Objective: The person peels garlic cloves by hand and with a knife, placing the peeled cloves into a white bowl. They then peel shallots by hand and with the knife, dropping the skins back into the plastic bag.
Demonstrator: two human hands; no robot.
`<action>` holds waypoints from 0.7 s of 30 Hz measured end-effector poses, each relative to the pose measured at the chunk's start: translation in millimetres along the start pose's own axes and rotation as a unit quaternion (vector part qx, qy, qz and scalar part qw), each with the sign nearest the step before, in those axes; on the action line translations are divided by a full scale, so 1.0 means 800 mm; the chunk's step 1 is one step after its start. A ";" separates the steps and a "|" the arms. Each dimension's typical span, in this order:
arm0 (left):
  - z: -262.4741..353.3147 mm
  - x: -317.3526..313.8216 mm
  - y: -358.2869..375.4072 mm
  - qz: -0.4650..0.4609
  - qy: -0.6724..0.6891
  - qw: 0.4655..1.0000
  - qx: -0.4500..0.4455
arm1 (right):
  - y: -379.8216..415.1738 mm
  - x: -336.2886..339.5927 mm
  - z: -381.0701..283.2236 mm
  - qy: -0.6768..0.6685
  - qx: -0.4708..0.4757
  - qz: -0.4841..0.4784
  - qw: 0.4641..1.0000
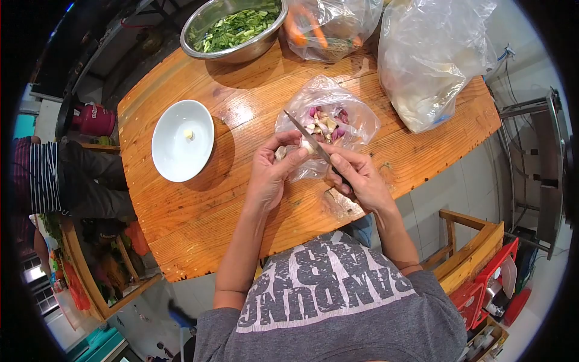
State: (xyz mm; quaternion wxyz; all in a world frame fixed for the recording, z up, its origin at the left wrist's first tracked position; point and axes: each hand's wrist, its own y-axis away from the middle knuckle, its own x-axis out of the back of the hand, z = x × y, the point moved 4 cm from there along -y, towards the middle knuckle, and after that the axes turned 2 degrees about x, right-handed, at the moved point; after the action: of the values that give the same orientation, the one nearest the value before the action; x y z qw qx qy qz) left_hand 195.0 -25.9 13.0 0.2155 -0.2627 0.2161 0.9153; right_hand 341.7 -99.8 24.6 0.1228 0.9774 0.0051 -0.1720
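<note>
My left hand is closed around garlic, with pale cloves showing between thumb and fingers. In my right hand is a knife, its blade slanting up to the left across the garlic. Just beyond both hands lies an opened clear plastic bag holding garlic skins and purple-skinned pieces. To the left, a white bowl has one small peeled clove in it.
A metal bowl of chopped greens stands at the table's far edge. Beside it are a plastic bag with carrots and a large whitish plastic bag. A wooden stool is at the right. Another person stands at the left.
</note>
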 end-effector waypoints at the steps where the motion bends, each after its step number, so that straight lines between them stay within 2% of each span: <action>1: 0.000 0.000 0.001 -0.001 0.004 1.000 0.003 | 0.001 -0.001 -0.003 0.013 0.005 0.004 1.000; 9: 0.003 -0.005 0.001 -0.032 0.038 0.998 0.033 | 0.001 0.001 -0.004 -0.010 0.039 0.036 0.999; 12: 0.004 -0.004 0.001 -0.001 0.004 1.000 0.010 | 0.003 -0.002 -0.006 0.003 0.030 0.018 0.999; 15: 0.001 0.000 0.001 0.026 -0.122 0.992 -0.024 | 0.002 -0.005 -0.007 0.015 0.036 0.003 0.999; 21: 0.013 -0.010 0.002 0.011 -0.116 0.993 -0.031 | 0.002 0.009 -0.005 -0.016 0.030 0.062 0.997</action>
State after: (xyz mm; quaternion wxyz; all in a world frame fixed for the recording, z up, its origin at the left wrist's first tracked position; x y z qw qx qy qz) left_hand 196.4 -24.2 26.3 0.2208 -0.1592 0.1637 0.9482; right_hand 350.3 -100.2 26.2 0.1044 0.9761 -0.0630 -0.1801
